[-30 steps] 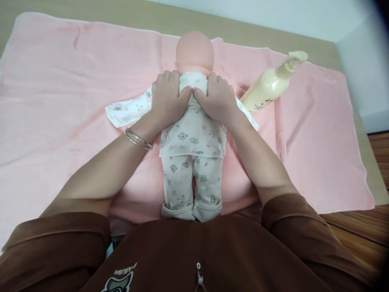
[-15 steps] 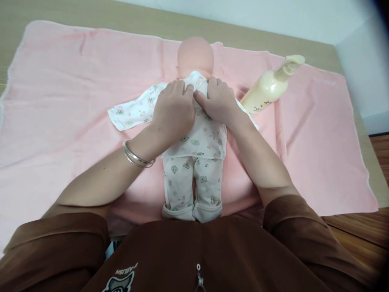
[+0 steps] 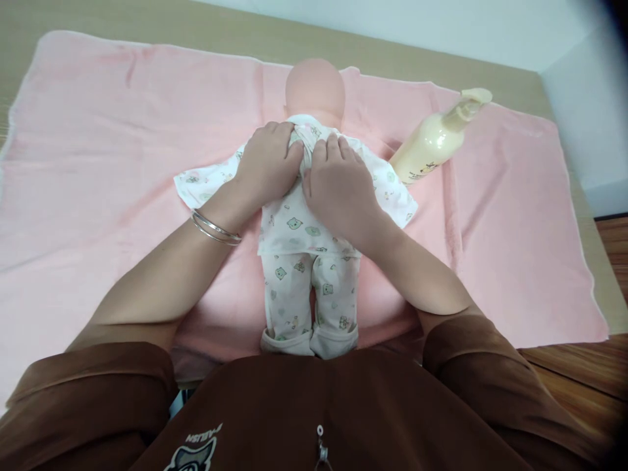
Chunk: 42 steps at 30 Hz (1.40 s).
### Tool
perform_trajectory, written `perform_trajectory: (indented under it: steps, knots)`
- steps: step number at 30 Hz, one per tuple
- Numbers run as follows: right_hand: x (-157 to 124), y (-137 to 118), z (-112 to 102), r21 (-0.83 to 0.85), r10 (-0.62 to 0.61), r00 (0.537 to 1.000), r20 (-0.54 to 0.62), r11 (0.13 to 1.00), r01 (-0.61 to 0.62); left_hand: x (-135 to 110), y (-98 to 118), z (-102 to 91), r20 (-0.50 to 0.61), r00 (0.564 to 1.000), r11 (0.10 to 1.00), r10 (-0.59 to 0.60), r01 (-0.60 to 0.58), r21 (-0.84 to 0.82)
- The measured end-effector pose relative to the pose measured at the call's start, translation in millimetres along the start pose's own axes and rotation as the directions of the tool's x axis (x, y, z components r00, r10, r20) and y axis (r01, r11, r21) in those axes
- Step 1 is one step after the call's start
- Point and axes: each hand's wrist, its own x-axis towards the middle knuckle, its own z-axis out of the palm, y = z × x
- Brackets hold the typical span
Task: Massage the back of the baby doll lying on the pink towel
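A baby doll (image 3: 314,85) lies face down on a pink towel (image 3: 122,131), head away from me, in a white printed shirt (image 3: 314,226) and trousers. My left hand (image 3: 267,160) rests on the doll's left shoulder, fingers laid over the collar. My right hand (image 3: 338,186) lies flat on the upper back, fingertips at the neck. The shirt fabric is bunched between the two hands just below the head. Neither hand holds anything. Two thin bangles (image 3: 213,227) sit on my left wrist.
A cream pump bottle (image 3: 432,140) lies tilted on the towel just right of the doll's sleeve. The towel covers a wooden table (image 3: 392,62) whose right edge meets a white wall. Wooden floor (image 3: 589,373) shows at the lower right.
My right hand has slid from the doll's right shoulder toward the middle of its back, uncovering the right sleeve. My left hand has moved up and left to the collar.
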Motion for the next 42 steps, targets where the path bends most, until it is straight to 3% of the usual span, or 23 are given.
perform_trajectory:
  steps: [5,8,10,15,20,24,30,37,42]
  knots:
    - [23,32,2,0.075,-0.032,0.999,0.038,0.997,0.029,-14,42,-15.0,0.011,0.999,0.997,-0.034,0.033,0.071]
    - [40,49,5,0.127,0.055,0.996,0.077,0.990,-0.064,-23,70,-26.5,0.067,0.998,0.988,-0.009,-0.001,0.152]
    - [45,52,6,0.163,0.114,0.991,0.071,0.979,-0.124,-24,77,-28.9,0.066,0.998,0.986,-0.013,0.002,0.165]
    - [32,39,2,0.113,0.046,0.997,0.065,0.992,-0.054,-9,56,-24.0,0.064,0.991,0.992,-0.115,0.111,0.065]
    - [12,21,-1,0.052,-0.028,0.999,-0.022,0.998,0.029,1,31,-14.9,0.088,0.976,0.979,-0.202,0.201,0.018]
    - [19,26,4,-0.031,-0.039,0.998,-0.050,0.999,0.037,-8,42,-14.1,0.060,0.984,0.984,-0.169,0.165,0.070]
    - [41,44,8,0.108,0.077,0.996,0.047,0.991,-0.082,-21,71,-27.7,0.080,0.996,0.978,-0.050,0.032,0.207]
    - [32,38,6,0.048,0.001,1.000,0.031,0.999,-0.003,-6,47,-14.0,0.017,0.992,0.985,-0.127,0.125,0.120]
    - [18,26,-1,0.002,-0.055,0.998,0.004,0.998,0.055,2,32,-4.9,0.050,0.978,0.975,-0.202,0.196,0.101]
